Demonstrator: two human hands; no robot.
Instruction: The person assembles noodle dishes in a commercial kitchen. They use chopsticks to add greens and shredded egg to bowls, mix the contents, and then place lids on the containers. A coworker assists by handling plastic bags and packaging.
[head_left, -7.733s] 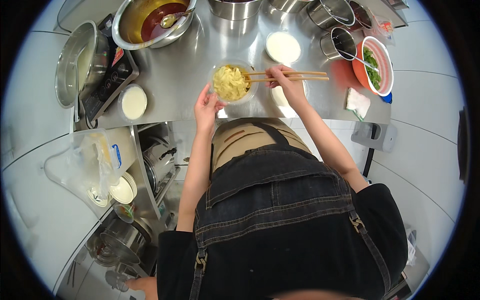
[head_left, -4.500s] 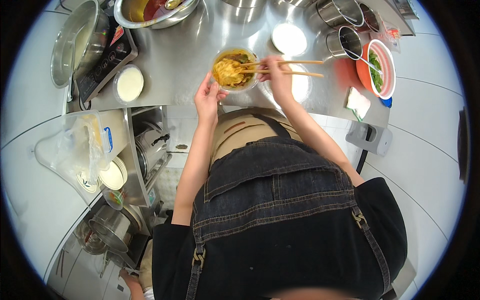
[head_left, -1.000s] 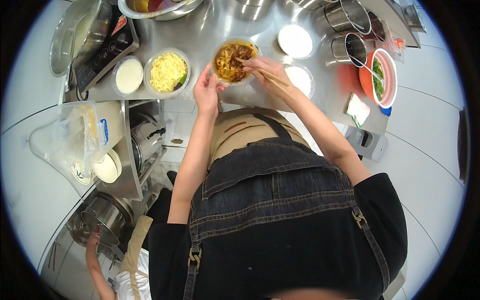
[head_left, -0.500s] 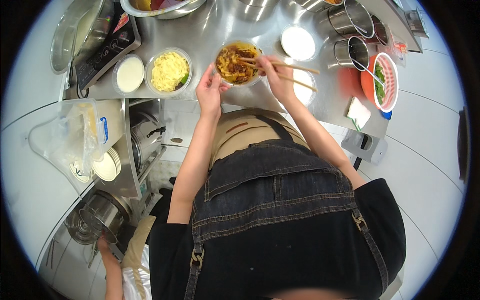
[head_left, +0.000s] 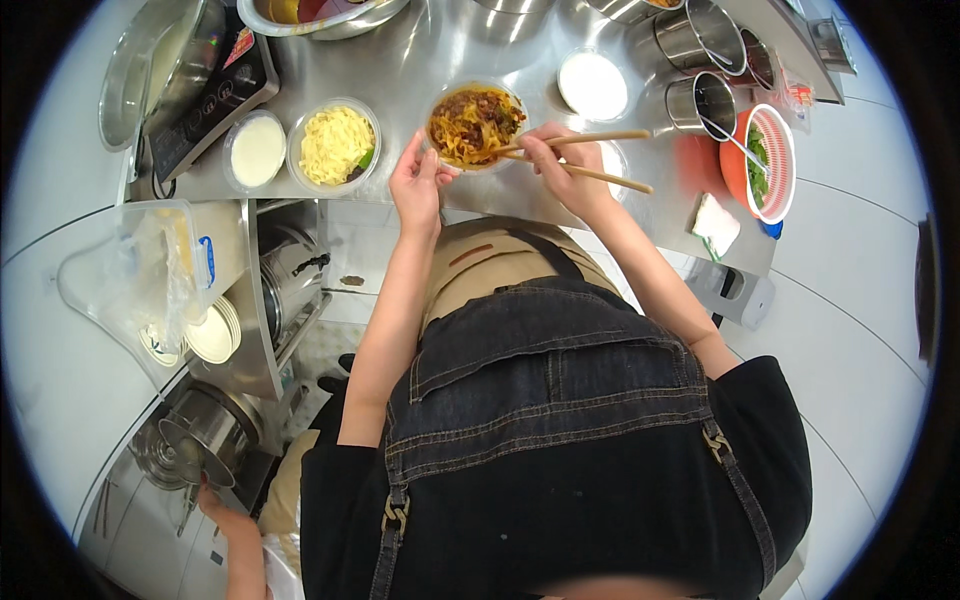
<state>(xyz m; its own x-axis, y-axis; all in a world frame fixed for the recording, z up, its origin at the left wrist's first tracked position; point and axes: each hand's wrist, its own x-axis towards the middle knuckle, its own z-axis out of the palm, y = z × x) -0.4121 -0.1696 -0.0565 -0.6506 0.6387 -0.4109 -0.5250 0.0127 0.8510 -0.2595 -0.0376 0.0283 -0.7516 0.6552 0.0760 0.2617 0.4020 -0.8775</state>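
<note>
At upper centre, we see sauce-coated noodles (head_left: 474, 122) in a round clear bowl (head_left: 477, 83), wooden chopsticks (head_left: 612, 136) entering from the right.

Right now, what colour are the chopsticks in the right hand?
The chopsticks are light yellowish brown, showing best in the head view.

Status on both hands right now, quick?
Left hand: holding the clear noodle bowl at its near-left edge, fingers and thumb partly spread.
Right hand: closed on a pair of chopsticks, tips in the noodles.
</note>
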